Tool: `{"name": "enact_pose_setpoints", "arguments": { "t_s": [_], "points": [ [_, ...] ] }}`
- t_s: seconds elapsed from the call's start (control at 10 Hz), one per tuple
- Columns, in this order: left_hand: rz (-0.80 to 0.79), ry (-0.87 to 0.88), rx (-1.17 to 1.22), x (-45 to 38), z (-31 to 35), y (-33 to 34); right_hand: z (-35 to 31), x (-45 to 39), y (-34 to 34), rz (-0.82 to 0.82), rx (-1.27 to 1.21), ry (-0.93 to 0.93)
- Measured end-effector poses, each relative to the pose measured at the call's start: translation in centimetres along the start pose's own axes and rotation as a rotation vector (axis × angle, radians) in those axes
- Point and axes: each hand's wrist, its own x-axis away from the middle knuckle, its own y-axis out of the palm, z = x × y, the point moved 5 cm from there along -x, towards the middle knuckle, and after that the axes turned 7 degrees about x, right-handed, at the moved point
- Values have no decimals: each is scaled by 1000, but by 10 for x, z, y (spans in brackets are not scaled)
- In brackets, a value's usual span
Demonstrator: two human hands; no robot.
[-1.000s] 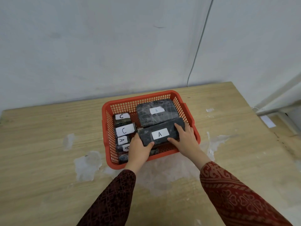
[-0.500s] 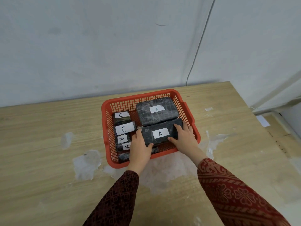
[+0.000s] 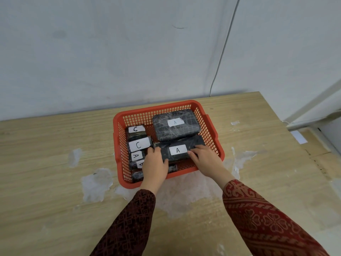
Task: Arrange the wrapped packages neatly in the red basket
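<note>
The red basket [image 3: 212,126] sits on the wooden table near the wall. Inside it lie several black wrapped packages with white letter labels. A large package marked A [image 3: 175,125] fills the far right. In front of it is a long package marked A [image 3: 180,149], held at both ends: my left hand [image 3: 154,167] grips its left end and my right hand [image 3: 205,158] grips its right end. Along the basket's left side small packages marked C [image 3: 136,131], C [image 3: 139,145] and A [image 3: 136,156] lie in a row. My left hand partly hides more packages at the near left.
The wooden table [image 3: 55,182] has pale worn patches around the basket. A grey wall stands right behind it, with a thin cable [image 3: 221,58] running down. The table's right edge [image 3: 287,137] drops off beside a white frame.
Both hands have slid the long A package slightly to the left and down in the basket, still gripping its ends. The view has shifted a little.
</note>
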Motion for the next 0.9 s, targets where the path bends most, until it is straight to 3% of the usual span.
{"name": "enact_pose_setpoints", "arguments": {
  "t_s": [0.1, 0.3, 0.4, 0.6, 0.7, 0.8, 0.9],
  "points": [
    [46, 99, -59, 7, 3, 3, 0, -3, -1, -27, 10, -20],
    [-95, 128, -244, 12, -3, 21, -1, -5, 2, -131, 58, -31],
    [-249, 54, -210, 6, -8, 24, -5, -6, -1, -186, 92, -59],
    [-353, 28, -118, 10, -2, 0, -21, -14, -15, -409, 275, -105],
    [-385, 26, -63, 15, 5, -20, -34, -18, -34, -426, 384, -160],
    [-285, 106, -221, 6, 26, -66, -63, -34, -87, -258, 348, -247],
    [-79, 166, -350, -1, 51, -104, -79, -43, -130, -81, 315, -296]
  ]
}}
